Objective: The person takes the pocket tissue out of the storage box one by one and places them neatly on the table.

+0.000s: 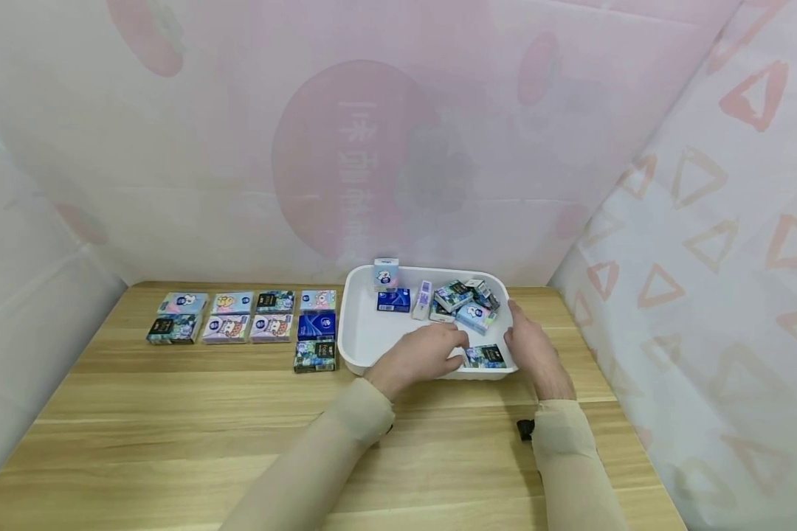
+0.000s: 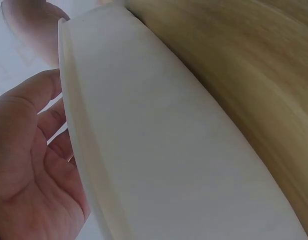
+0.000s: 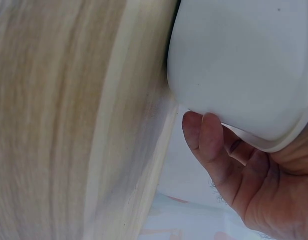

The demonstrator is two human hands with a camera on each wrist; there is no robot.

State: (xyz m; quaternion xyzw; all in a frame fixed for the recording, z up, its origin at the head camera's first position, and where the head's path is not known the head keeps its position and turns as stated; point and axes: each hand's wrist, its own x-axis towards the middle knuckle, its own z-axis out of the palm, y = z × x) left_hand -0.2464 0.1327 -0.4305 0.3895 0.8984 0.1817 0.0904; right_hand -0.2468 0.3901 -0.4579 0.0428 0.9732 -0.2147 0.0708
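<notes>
Tray (image 1: 365,324), white, just right of frame centre; right hand (image 1: 534,350) grips its right side. Left hand (image 1: 421,355) inside, beside dark floral pack (image 1: 487,357) at tray's lower right; can't tell if pinching anything. Best brace tray, lift pack by edges.

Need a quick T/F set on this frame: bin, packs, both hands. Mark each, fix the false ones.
1. The white bin stands on the wooden table. True.
2. The left hand reaches over the bin's near side, and the right hand is at its right end. True.
3. The bin holds no packs. False: several lie in it, including a dark blue pack.
4. The dark blue pack in the bin is the one nearest the right hand. False: it lies toward the back; a dark floral pack is closer to that hand.
5. Other packs lie on the table left of the bin. True.
</notes>
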